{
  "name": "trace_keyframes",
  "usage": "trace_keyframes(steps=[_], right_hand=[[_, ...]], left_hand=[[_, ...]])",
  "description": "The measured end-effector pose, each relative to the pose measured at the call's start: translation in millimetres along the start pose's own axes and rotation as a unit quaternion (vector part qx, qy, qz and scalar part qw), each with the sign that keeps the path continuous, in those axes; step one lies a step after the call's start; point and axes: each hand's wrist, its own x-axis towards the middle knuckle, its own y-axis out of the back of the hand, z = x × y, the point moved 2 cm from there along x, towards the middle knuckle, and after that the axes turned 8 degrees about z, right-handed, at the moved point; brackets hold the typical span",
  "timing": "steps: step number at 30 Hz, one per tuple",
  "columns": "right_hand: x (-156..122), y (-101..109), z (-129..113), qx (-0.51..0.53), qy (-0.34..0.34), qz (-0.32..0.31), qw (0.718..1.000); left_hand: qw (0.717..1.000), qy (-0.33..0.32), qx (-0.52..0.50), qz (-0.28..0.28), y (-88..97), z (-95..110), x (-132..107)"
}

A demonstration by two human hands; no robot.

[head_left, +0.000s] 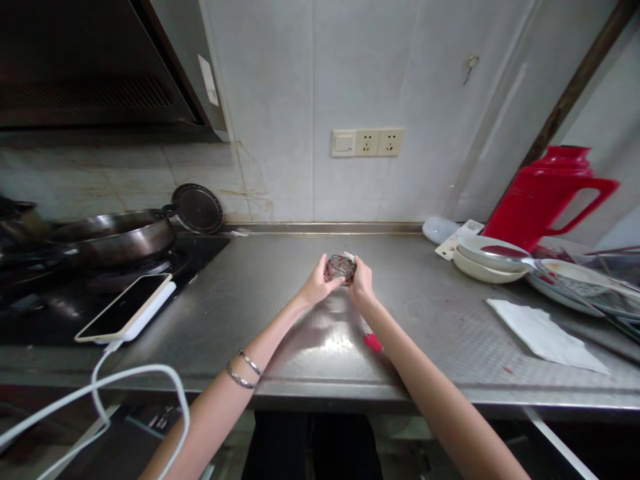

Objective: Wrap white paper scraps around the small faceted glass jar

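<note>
A small clear glass jar (340, 268) with dark contents is held between both my hands above the steel counter (280, 313), near its middle. My left hand (317, 283) wraps its fingers round the jar's left side. My right hand (360, 281) grips the right side and top, with a bit of white showing at the fingertips. Two bracelets sit on my left forearm. A small red thing (373, 343) lies on the counter just beside my right forearm.
At left, a phone (125, 308) with a white cable lies on a black hob next to a steel pan (113, 235). At right stand a red jug (547, 193), stacked bowls (487, 260), plates and a white paper napkin (543, 333). Wall sockets sit above.
</note>
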Motion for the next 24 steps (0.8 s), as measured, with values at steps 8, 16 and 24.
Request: trace_keyframes(steps=[8,16,24], right_hand=[[-2.5,-0.3,-2.7,-0.015,0.025,-0.024,0.999],[-21.2,-1.6,-1.4,-0.061,0.083,-0.039,0.994],[-18.7,0.4,6.4,-0.070,0.089,-0.007,0.994]], left_hand=[[0.999,0.025,-0.029,-0.030,-1.9,-1.3,1.7],[0.997,-0.047,0.023,0.062,4.3,-3.2,5.2],[0.998,-0.016,0.031,0.046,3.9,-8.0,5.0]])
